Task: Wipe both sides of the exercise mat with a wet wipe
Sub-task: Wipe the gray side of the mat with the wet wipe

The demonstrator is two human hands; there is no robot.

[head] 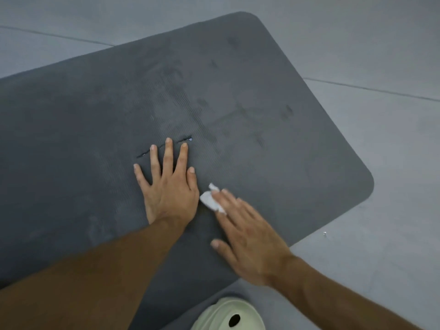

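White wet wipe lies pressed under the straight fingers of the right hand, just right of the left hand, splayed flat on the grey mat, whose rounded end stretches ahead and rightward.

No legible text; mat marks seemingly smudges.

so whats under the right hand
A crumpled white wet wipe lies under the straight fingers of the right hand, on the grey exercise mat. Only its far end shows; how much more sits beneath the fingers is covered.
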